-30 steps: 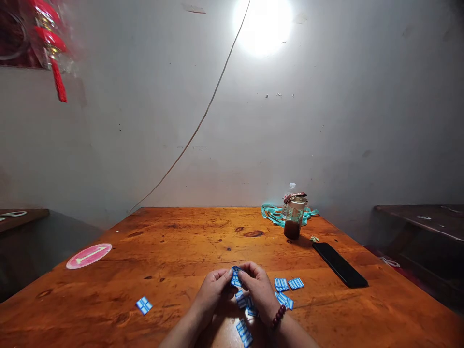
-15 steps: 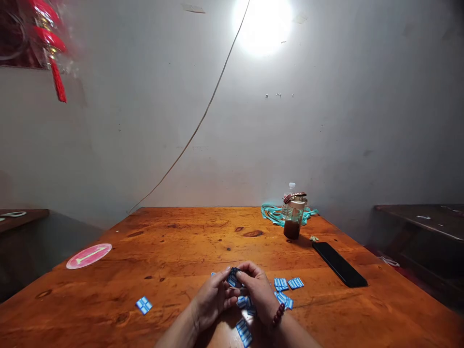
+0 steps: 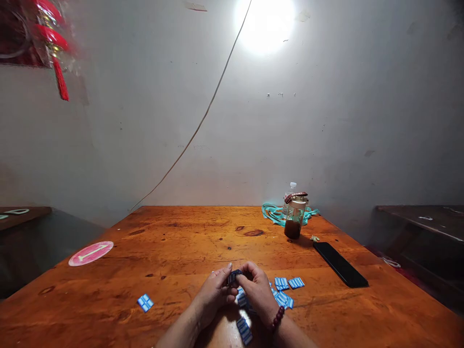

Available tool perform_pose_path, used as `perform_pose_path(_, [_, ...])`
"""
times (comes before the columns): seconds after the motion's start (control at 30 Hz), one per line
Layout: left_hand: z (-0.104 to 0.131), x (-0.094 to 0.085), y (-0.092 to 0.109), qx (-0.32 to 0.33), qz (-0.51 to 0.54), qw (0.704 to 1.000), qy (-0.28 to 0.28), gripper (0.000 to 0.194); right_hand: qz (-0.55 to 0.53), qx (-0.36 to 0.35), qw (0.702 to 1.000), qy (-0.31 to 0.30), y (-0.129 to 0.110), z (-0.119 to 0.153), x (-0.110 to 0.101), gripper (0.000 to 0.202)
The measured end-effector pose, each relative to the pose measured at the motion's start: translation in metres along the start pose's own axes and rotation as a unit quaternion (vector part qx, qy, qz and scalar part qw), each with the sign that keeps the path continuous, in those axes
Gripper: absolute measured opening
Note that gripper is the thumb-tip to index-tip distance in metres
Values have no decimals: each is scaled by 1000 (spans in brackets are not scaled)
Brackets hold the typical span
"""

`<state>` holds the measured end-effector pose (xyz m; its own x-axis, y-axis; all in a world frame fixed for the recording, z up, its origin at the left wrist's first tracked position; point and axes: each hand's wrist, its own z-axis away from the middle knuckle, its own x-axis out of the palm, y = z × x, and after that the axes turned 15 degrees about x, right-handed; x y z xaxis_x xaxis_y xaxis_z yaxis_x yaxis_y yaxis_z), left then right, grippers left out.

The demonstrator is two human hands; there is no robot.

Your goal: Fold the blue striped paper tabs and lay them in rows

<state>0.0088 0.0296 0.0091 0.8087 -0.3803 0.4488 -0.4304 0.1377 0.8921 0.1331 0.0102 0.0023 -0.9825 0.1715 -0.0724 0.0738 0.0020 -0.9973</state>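
Between the fingertips of both hands is a small dark-blue-and-white striped piece, partly covered by the fingers. My left hand is closed on its left side, thumb pointing up. My right hand, below a dark red bead bracelet, pinches it from the right. Under the hands lie more striped pieces, partly hidden, and one flat striped piece rests nearer to me. Beside my right hand several blue-and-white pieces overlap on the table. A lone square piece lies to the left.
The wooden table meets the wall at the back. A black phone lies at the right, with a drink bottle and turquoise straps behind it. A pink round sticker is at the left edge.
The held piece has turned a little in my fingers, and my left thumb now stands more upright. The view has shifted slightly; the pieces on the table lie as before.
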Motion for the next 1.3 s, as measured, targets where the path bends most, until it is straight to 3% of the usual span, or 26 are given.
perform_pose_path(0.13, [-4, -2, -4, 31, -21, 999, 20, 27, -83, 92, 992, -36, -3, -2, -2, 13])
perform_pose_path(0.2, [-5, -3, -5, 33, -34, 998, 38, 24, -94, 100, 989, -55, -3, -3, -2, 14])
perform_pose_path(0.27, [-5, -5, -4, 34, -22, 998, 46, 21, -66, 57, 994, -65, -3, -2, -4, 13])
perform_pose_path(0.4, [-3, -6, -1, 31, 36, 999, 24, 17, 49, -45, 994, -89, -9, 3, -9, 38])
perform_pose_path(0.5, [-2, -6, 1, 21, 44, 999, 20, 17, 84, -73, 989, -93, -13, 4, -13, 25])
perform_pose_path(0.77, [-1, -4, 3, 2, 10, 1000, 4, 18, 13, -1, 993, -115, -4, -5, -12, 25])
perform_pose_path(1.1, [-3, -6, -1, 10, -7, 1000, 19, 19, 27, -18, 995, -97, -8, 0, -12, 22])
perform_pose_path(1.3, [-7, -6, -7, 54, -43, 997, 45, 23, -75, 84, 989, -99, -4, -6, -8, 18])
